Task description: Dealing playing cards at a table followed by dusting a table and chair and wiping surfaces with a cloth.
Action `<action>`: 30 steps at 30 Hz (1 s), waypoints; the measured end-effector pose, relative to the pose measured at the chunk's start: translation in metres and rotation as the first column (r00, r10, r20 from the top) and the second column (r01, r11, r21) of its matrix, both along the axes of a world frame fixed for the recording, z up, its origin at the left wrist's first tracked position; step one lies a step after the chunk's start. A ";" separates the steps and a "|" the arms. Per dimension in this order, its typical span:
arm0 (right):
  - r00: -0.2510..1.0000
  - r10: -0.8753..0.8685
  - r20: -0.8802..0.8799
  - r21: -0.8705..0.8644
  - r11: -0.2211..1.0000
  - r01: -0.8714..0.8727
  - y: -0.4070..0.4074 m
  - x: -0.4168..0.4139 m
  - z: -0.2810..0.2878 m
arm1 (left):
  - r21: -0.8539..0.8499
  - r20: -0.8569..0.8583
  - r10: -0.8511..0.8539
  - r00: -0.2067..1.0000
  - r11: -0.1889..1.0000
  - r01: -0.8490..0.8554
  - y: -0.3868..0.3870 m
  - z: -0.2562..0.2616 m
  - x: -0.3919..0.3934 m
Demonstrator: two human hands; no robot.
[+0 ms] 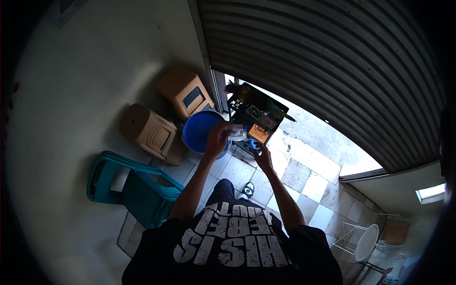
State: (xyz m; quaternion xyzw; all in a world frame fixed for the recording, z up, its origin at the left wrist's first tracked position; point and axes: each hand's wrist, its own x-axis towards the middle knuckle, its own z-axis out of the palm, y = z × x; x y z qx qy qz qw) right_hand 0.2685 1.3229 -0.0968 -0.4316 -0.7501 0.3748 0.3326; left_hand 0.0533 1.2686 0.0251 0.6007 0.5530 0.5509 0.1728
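My left hand (218, 139) grips a clear plastic container (238, 133), seemingly a bottle or jar, with a bit of purple at its far end. It is held beside the rim of a large blue plastic bucket (202, 131). To the right, my right hand (263, 156) has a small blue object (254, 144) at its fingertips; what it is cannot be told. Beyond both hands stands a dark box-like stand (245, 96) with stickers, an orange sign (259, 133) bearing writing, and a feathery duster (233, 87) lying across its top.
Brown plastic stools (151, 131) and stacked green plastic chairs (142, 192) stand along the left wall. A corrugated roller shutter (320, 71) hangs partly raised over a bright doorway. A round white stool (367, 243) stands on the tiled floor (235, 171) at lower right.
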 end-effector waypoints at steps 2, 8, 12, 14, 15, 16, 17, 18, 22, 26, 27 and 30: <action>0.999 -0.035 -0.025 -0.108 0.994 0.033 0.022 -0.009 0.018 | 0.018 -0.006 -0.007 1.000 1.000 0.007 0.041 0.010 -0.010; 0.976 -0.216 -0.032 -0.003 0.976 0.216 0.088 -0.021 0.034 | 0.130 -0.157 -0.086 0.984 0.986 0.107 0.147 0.013 -0.039; 0.907 -0.414 0.078 0.240 0.891 0.385 0.134 -0.028 0.045 | -0.011 -0.117 -0.247 0.962 0.969 0.248 0.193 -0.020 -0.074; 0.871 -0.454 0.188 0.300 0.871 0.389 0.155 -0.026 0.039 | -0.037 -0.158 -0.305 0.939 0.952 0.303 0.203 -0.033 -0.079; 0.849 -0.469 0.244 0.324 0.865 0.384 0.162 -0.027 0.037 | -0.055 -0.178 -0.331 0.927 0.944 0.327 0.204 -0.039 -0.082; 0.841 -0.480 0.249 0.320 0.861 0.396 0.168 -0.028 0.035 | -0.059 -0.173 -0.346 0.922 0.938 0.341 0.207 -0.045 -0.084; 0.837 -0.450 0.310 0.306 0.881 0.360 0.175 -0.031 0.034 | -0.063 -0.164 -0.363 0.917 0.932 0.358 0.210 -0.049 -0.086; 0.831 -0.416 0.369 0.289 0.901 0.323 0.182 -0.035 0.034 | -0.068 -0.157 -0.379 0.912 0.926 0.373 0.213 -0.053 -0.089; 0.781 -0.336 0.526 0.190 0.942 0.277 0.197 -0.044 0.019 | -0.207 0.041 -0.466 0.884 0.862 0.463 0.218 -0.037 -0.090; 0.743 -0.252 0.621 0.076 0.962 0.262 0.205 -0.049 0.008 | -0.302 0.170 -0.465 0.869 0.815 0.495 0.231 -0.021 -0.097; 0.734 -0.223 0.642 0.040 0.965 0.258 0.205 -0.049 0.006 | -0.318 0.185 -0.455 0.871 0.811 0.491 0.235 -0.020 -0.097; 0.773 -0.233 0.590 0.017 0.961 0.277 0.210 -0.046 0.002 | -0.236 0.138 -0.390 0.910 0.880 0.413 0.250 -0.035 -0.097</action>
